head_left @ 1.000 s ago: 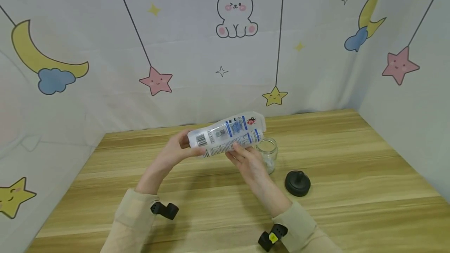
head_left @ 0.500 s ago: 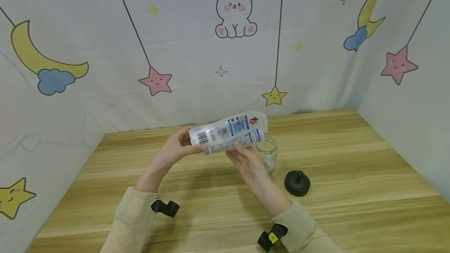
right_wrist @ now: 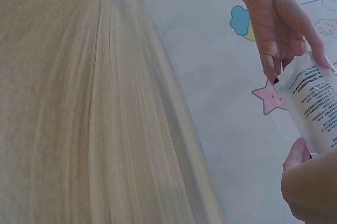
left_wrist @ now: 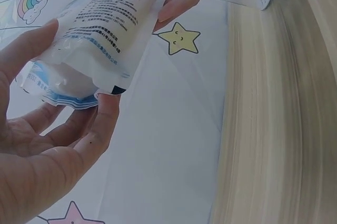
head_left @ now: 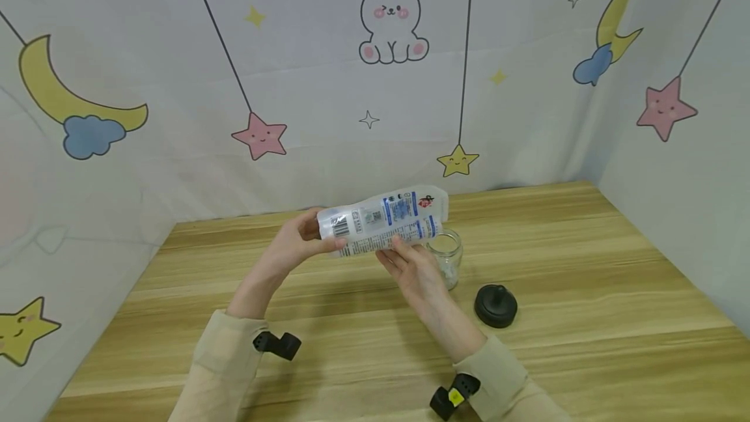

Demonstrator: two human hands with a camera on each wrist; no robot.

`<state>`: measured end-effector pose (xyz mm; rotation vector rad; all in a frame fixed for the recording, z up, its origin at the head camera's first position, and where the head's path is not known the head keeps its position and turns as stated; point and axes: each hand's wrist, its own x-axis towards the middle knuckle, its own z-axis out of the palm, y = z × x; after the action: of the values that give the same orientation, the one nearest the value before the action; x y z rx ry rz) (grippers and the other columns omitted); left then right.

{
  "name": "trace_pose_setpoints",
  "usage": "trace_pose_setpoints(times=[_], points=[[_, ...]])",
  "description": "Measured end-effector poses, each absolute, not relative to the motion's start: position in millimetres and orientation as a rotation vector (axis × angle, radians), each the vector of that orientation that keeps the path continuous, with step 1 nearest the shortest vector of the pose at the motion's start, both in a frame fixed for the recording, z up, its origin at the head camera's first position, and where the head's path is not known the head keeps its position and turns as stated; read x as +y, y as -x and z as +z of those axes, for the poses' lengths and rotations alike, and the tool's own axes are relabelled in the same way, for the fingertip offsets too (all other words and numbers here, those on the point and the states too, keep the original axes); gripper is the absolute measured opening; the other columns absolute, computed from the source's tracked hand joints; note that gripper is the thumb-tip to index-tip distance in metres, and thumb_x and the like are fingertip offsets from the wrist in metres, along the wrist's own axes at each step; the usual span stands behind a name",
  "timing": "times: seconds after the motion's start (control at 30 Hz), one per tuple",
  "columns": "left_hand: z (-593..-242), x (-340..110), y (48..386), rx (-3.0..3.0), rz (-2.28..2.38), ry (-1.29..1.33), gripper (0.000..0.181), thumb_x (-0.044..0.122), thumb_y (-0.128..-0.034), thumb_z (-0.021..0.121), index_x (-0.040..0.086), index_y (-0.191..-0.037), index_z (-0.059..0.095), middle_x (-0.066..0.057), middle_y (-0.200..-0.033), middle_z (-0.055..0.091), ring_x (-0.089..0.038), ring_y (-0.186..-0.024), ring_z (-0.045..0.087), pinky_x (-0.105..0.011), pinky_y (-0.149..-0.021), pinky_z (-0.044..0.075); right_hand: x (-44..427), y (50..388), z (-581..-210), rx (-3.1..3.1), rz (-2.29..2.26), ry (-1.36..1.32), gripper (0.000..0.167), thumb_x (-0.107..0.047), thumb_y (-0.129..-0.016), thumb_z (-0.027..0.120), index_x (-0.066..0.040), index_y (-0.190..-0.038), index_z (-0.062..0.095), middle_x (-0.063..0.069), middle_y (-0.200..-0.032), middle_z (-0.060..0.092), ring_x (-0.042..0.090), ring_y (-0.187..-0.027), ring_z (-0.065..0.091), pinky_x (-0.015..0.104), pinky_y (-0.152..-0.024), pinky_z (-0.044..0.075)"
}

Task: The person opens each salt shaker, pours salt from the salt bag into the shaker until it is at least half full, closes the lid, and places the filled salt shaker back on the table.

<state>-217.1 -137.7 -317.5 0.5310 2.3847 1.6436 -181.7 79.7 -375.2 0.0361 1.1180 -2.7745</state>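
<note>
A white plastic pouch, printed with blue blocks, small text and a barcode, is held tilted above the table, its right end higher. My left hand grips the pouch's left end, thumb in front and fingers behind. My right hand supports the lower edge, the thumb on the printed face. Behind the right hand stands an uncapped glass jar with something whitish low inside; the pouch's right end is over or near its mouth. In the left wrist view the pouch looks bulged, and its far end is cut off.
A round black lid with a knob lies on the wooden table, right of the jar. A white cloth printed with stars and a rabbit hangs behind the table. Black wrist cameras sit on both cream sleeves.
The pouch has shifted slightly right, and its left end has risen a little with my left hand. My right hand, the jar and the lid stay nearly where they were.
</note>
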Motion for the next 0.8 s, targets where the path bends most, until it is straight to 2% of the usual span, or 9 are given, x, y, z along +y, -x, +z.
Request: trace_pose_setpoints(times=[0.33, 0.57, 0.8], points=[[-312.9, -135.6, 216.0, 2.432, 1.626, -0.518, 0.055, 0.024, -0.0841, 0.074, 0.012, -0.133, 0.052, -0.015, -0.121, 0.064, -0.019, -0.102, 0.063, -0.032, -0.088, 0.048, 82.5, 182.4, -377.6, 1.069, -2.77, 0.049, 0.027, -0.016, -0.095, 0.059, -0.023, -0.12, 0.053, -0.008, -0.107, 0.068, 0.009, -0.101, 0.064, 0.031, -0.105, 0.044], [-311.1, -135.1, 214.7, 2.454, 1.619, -0.518, 0.053, 0.025, -0.0844, 0.073, 0.012, -0.132, 0.053, -0.013, -0.12, 0.064, -0.019, -0.103, 0.062, -0.032, -0.089, 0.047, 79.0, 181.0, -375.3, 1.029, -2.796, -0.019, 0.021, -0.012, -0.098, 0.051, -0.022, -0.116, 0.055, -0.006, -0.104, 0.069, 0.011, -0.101, 0.064, 0.035, -0.11, 0.04], [-308.9, -133.1, 215.1, 2.466, 1.604, -0.512, 0.051, 0.028, -0.0841, 0.074, 0.015, -0.129, 0.054, -0.01, -0.117, 0.066, -0.018, -0.101, 0.061, -0.033, -0.089, 0.046, 79.5, 180.9, -374.3, 1.015, -2.805, -0.045, 0.021, -0.011, -0.098, 0.051, -0.021, -0.116, 0.055, -0.005, -0.105, 0.068, 0.012, -0.102, 0.063, 0.035, -0.11, 0.04]])
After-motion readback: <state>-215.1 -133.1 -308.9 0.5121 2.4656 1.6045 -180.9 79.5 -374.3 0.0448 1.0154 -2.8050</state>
